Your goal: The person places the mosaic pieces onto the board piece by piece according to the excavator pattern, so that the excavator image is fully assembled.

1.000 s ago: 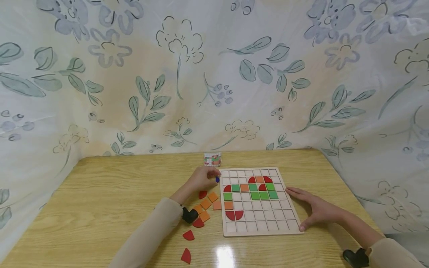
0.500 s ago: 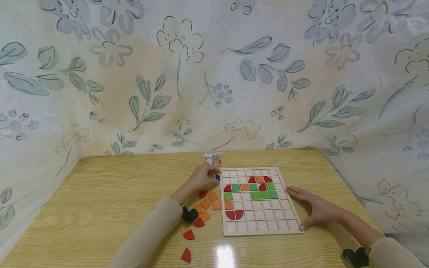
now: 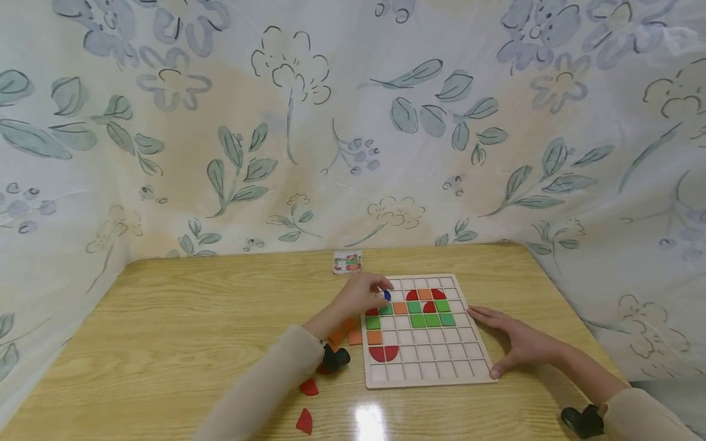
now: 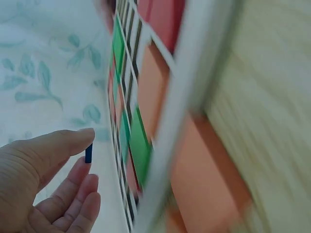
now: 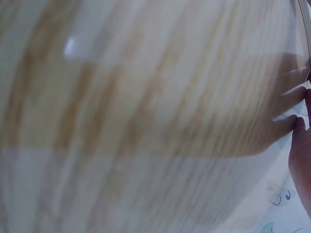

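My left hand (image 3: 355, 299) pinches a small dark blue tile (image 4: 88, 154) between thumb and index finger, over the upper left of the pale wooden grid board (image 3: 432, 353). Red quarter-round, orange and green square tiles sit in several cells; a red tile (image 3: 376, 354) lies near the lower left. The forearm and hand partly cover the board's left edge. Against the board's right side rests my right hand (image 3: 526, 344), fingers extended along the edge and thumb at the near corner. Most of that hand is cut off in the right wrist view.
A small pattern card (image 3: 347, 261) lies at the table's far edge, behind the board. Left of the board are loose orange tiles (image 3: 355, 337) and red quarter-round tiles (image 3: 304, 421), partly hidden by the left arm. A floral cloth (image 3: 331, 122) hangs behind the wood-grain table (image 3: 182, 331).
My left hand has moved right with the blue tile, from beside the board's left edge to above its upper left cells. The right hand stays at the board's right edge.
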The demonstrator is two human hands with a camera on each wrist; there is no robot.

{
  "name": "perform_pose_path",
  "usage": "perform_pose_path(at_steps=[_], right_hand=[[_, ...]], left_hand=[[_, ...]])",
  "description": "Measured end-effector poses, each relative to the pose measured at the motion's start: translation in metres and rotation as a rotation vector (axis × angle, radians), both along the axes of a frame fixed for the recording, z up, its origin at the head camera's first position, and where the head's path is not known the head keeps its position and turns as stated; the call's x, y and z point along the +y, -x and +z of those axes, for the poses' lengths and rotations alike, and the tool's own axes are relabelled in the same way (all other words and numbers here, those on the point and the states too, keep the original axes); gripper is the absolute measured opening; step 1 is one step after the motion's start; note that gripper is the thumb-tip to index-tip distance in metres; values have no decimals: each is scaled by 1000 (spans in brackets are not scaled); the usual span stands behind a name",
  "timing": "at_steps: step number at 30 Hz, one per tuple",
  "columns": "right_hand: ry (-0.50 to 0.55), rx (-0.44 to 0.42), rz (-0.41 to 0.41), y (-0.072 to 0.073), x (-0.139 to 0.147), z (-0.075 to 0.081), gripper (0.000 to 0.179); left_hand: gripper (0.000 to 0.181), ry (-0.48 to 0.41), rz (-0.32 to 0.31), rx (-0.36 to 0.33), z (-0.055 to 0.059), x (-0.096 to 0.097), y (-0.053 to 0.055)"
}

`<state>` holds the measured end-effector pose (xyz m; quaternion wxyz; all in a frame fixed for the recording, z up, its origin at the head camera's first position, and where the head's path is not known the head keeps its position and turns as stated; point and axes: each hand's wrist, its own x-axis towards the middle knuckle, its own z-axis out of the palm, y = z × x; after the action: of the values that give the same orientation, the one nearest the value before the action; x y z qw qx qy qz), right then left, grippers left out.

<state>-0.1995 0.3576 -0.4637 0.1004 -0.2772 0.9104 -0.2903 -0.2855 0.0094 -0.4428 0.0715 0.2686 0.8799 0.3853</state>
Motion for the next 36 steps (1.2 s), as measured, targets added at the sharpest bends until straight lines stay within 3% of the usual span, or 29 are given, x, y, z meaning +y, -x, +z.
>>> perform_pose_path(at_steps=[6, 11, 14, 20, 26, 36], right_hand=[[-1, -2, 4, 2, 1, 0, 109], [8, 21, 12, 3, 3, -2, 109], [9, 32, 18, 3, 4, -4, 109], [5, 52, 26, 3, 5, -5, 107], [-19, 77, 24, 2, 5, -6, 106], [-24, 82, 17, 3, 6, -8, 107]], left_hand=[[22, 17, -40, 11, -1, 37, -5], [21, 51, -105, 80, 0, 70, -12], [22, 87, -96, 106, -1, 91, -16], [20, 158, -21, 136, -3, 124, -21], [18, 210, 12, 177, -9, 140, -23], [16, 248, 50, 214, -14, 148, -18]])
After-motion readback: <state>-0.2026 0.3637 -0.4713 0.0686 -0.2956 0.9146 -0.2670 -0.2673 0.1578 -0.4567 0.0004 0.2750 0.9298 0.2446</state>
